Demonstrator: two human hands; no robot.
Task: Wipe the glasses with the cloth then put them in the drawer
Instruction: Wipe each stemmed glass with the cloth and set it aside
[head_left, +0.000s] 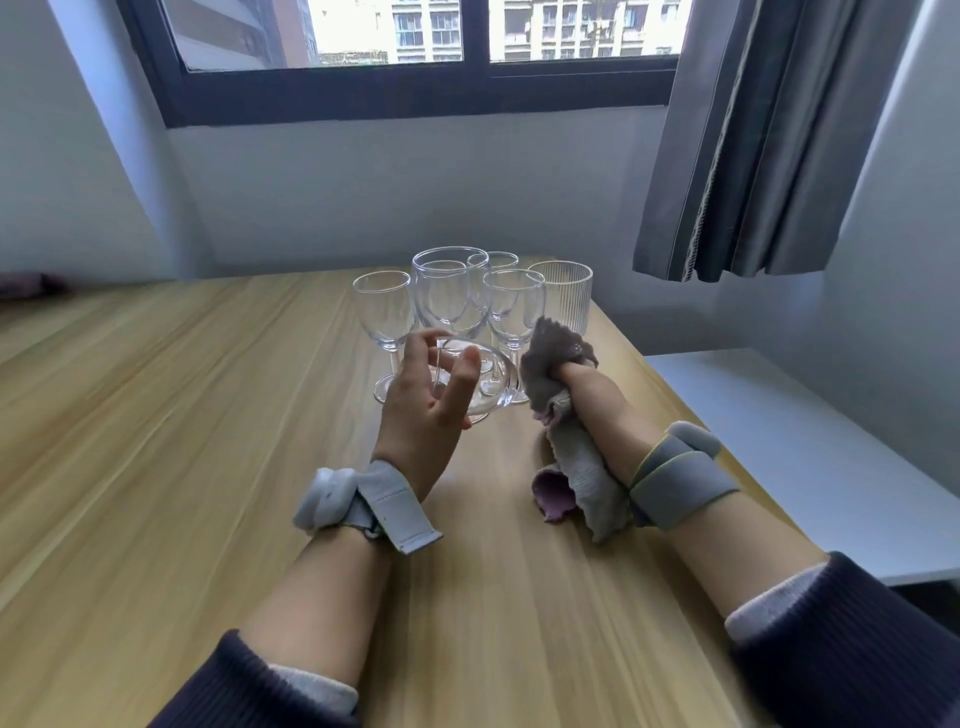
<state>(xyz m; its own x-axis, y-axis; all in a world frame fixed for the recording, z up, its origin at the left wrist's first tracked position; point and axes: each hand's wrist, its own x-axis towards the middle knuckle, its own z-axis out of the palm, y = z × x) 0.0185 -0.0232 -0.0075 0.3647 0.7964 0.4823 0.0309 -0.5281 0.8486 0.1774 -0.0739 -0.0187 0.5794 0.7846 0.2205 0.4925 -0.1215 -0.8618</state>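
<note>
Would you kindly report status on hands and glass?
Left hand grips wine glass, tilted. Right hand grips cloth, beside bowl. Other glasses stand close behind.

On the wooden surface (156, 415) the left hand (423, 400) holds a clear wine glass (485, 382) tilted on its side, fingers curled round the stem. The right hand (587, 387) grips a bunched grey cloth (558, 415), whose loose end hangs beside the wrist. Behind them stand several stemmed glasses (447, 296) close together, with a ribbed tumbler (563, 296) at their right. Both wrists wear grey straps. A window (405, 57) and a grey curtain (753, 145) lie beyond.
</note>
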